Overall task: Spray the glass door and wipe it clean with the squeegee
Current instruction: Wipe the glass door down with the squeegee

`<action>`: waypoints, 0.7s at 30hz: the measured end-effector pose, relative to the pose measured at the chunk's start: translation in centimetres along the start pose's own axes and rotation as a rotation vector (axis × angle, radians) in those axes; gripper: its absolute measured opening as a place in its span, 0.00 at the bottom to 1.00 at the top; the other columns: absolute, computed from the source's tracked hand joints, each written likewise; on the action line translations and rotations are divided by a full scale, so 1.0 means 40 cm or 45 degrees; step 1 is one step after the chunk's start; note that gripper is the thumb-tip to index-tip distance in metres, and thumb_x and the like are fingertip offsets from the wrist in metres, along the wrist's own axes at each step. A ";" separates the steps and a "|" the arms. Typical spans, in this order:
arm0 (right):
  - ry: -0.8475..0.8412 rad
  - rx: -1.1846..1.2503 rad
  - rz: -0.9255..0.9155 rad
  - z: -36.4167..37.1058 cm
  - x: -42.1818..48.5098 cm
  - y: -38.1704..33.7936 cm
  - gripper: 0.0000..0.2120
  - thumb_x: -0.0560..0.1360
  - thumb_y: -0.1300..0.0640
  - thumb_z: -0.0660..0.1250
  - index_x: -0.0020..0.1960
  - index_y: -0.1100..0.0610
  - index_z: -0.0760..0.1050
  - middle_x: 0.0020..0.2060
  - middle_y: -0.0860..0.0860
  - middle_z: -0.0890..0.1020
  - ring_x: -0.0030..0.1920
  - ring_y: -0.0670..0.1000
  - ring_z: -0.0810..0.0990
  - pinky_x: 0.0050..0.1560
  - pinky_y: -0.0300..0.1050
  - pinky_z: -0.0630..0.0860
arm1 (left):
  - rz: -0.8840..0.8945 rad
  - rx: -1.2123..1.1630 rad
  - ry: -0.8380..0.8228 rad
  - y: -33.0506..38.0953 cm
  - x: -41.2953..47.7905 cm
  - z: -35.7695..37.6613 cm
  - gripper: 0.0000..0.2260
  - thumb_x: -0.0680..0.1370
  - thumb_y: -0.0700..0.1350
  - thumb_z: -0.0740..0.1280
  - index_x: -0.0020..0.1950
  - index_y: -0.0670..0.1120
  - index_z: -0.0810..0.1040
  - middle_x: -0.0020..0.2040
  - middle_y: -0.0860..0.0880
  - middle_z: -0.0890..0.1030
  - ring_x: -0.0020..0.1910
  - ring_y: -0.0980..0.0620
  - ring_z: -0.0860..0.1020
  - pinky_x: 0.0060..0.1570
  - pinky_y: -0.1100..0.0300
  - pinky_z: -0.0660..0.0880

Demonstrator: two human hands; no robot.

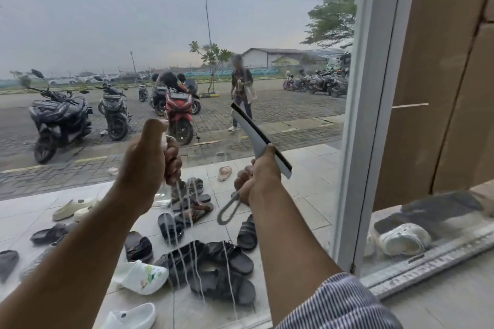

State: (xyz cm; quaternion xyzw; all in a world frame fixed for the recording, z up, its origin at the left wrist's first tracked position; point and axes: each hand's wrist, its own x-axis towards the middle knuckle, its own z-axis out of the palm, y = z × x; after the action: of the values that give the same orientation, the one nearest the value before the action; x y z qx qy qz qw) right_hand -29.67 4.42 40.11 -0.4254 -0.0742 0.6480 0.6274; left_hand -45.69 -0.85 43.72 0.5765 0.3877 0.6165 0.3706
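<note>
left hand (149, 165) wraps clear spray bottle (162, 196) — likely light, slippery if wet | right hand (256, 179) grips squeegee (256, 131) by handle — probably stiff frame, soft blade | glass door (107, 21) drip-streaked, fragile

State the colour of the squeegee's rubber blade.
Black, edging the pale grey squeegee; the head view shows it best.

Aloft — left hand (149, 160), right hand (258, 179), both clenched
</note>
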 end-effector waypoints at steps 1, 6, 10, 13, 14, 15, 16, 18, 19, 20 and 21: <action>-0.031 0.037 0.053 0.017 -0.008 0.023 0.31 0.76 0.30 0.57 0.35 0.58 0.62 0.12 0.49 0.62 0.18 0.47 0.58 0.23 0.33 0.58 | 0.000 -0.008 0.027 0.004 -0.003 -0.023 0.15 0.81 0.50 0.53 0.35 0.48 0.63 0.23 0.54 0.61 0.21 0.54 0.60 0.24 0.62 0.59; -0.118 0.172 0.196 0.116 -0.065 0.164 0.31 0.75 0.29 0.57 0.35 0.58 0.63 0.17 0.49 0.64 0.18 0.47 0.59 0.21 0.30 0.63 | -0.037 0.035 0.090 0.009 -0.021 -0.155 0.18 0.76 0.56 0.55 0.31 0.48 0.61 0.22 0.52 0.61 0.22 0.52 0.60 0.24 0.62 0.60; -0.132 0.142 0.172 0.187 -0.103 0.295 0.29 0.75 0.29 0.59 0.40 0.57 0.65 0.24 0.49 0.65 0.19 0.48 0.59 0.24 0.34 0.58 | -0.045 0.044 0.177 0.018 -0.048 -0.243 0.19 0.79 0.54 0.54 0.31 0.48 0.61 0.23 0.51 0.61 0.22 0.51 0.60 0.22 0.62 0.60; -0.179 0.000 0.177 0.237 -0.139 0.433 0.33 0.73 0.28 0.61 0.46 0.61 0.72 0.24 0.49 0.68 0.18 0.46 0.61 0.21 0.35 0.60 | -0.032 0.019 0.286 0.033 -0.068 -0.308 0.17 0.80 0.51 0.54 0.32 0.48 0.61 0.23 0.52 0.60 0.21 0.52 0.60 0.22 0.63 0.59; -0.164 -0.022 0.164 0.247 -0.147 0.468 0.35 0.72 0.28 0.61 0.50 0.62 0.74 0.26 0.50 0.69 0.18 0.46 0.63 0.21 0.35 0.61 | -0.026 -0.002 0.315 0.037 -0.073 -0.324 0.17 0.80 0.51 0.54 0.32 0.48 0.61 0.22 0.53 0.60 0.21 0.52 0.60 0.22 0.63 0.58; -0.135 -0.036 0.144 0.254 -0.152 0.495 0.35 0.72 0.28 0.62 0.52 0.62 0.75 0.28 0.51 0.71 0.18 0.46 0.65 0.21 0.36 0.62 | -0.021 -0.008 0.330 0.040 -0.079 -0.338 0.17 0.80 0.51 0.54 0.33 0.48 0.61 0.22 0.53 0.60 0.21 0.52 0.60 0.23 0.63 0.58; -0.128 -0.049 0.133 0.268 -0.158 0.517 0.36 0.72 0.28 0.62 0.52 0.63 0.75 0.29 0.51 0.72 0.19 0.47 0.66 0.22 0.36 0.63 | -0.005 0.004 0.347 0.046 -0.086 -0.362 0.17 0.80 0.51 0.53 0.32 0.48 0.61 0.22 0.53 0.60 0.21 0.52 0.60 0.23 0.63 0.58; -0.120 -0.027 0.117 0.276 -0.150 0.527 0.33 0.73 0.29 0.62 0.48 0.62 0.74 0.26 0.51 0.71 0.18 0.48 0.65 0.22 0.35 0.62 | 0.000 0.038 0.356 0.048 -0.100 -0.393 0.19 0.80 0.51 0.53 0.30 0.48 0.61 0.22 0.52 0.60 0.21 0.51 0.60 0.23 0.63 0.59; -0.137 -0.011 0.120 0.278 -0.146 0.531 0.32 0.73 0.29 0.62 0.46 0.61 0.73 0.24 0.50 0.70 0.17 0.47 0.64 0.21 0.35 0.61 | -0.010 0.056 0.362 0.050 -0.112 -0.409 0.19 0.80 0.52 0.53 0.30 0.47 0.61 0.22 0.51 0.60 0.21 0.51 0.60 0.23 0.62 0.59; -0.163 0.006 0.130 0.273 -0.142 0.528 0.31 0.73 0.29 0.62 0.46 0.59 0.73 0.24 0.49 0.69 0.18 0.46 0.63 0.21 0.35 0.61 | -0.021 0.066 0.359 0.049 -0.119 -0.418 0.19 0.80 0.52 0.53 0.29 0.47 0.61 0.22 0.50 0.60 0.21 0.50 0.60 0.24 0.62 0.59; -0.201 0.025 0.136 0.267 -0.139 0.524 0.30 0.73 0.29 0.63 0.46 0.58 0.73 0.24 0.49 0.69 0.19 0.46 0.64 0.20 0.35 0.61 | -0.033 0.066 0.357 0.047 -0.126 -0.425 0.20 0.79 0.52 0.53 0.29 0.47 0.61 0.22 0.49 0.60 0.21 0.50 0.59 0.24 0.61 0.58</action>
State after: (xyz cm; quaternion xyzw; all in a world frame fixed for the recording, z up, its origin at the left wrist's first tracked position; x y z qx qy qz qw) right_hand -53.13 0.00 36.15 -0.3702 -0.0943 0.7126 0.5884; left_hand -62.38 -7.07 42.71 0.4891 0.4589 0.6759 0.3056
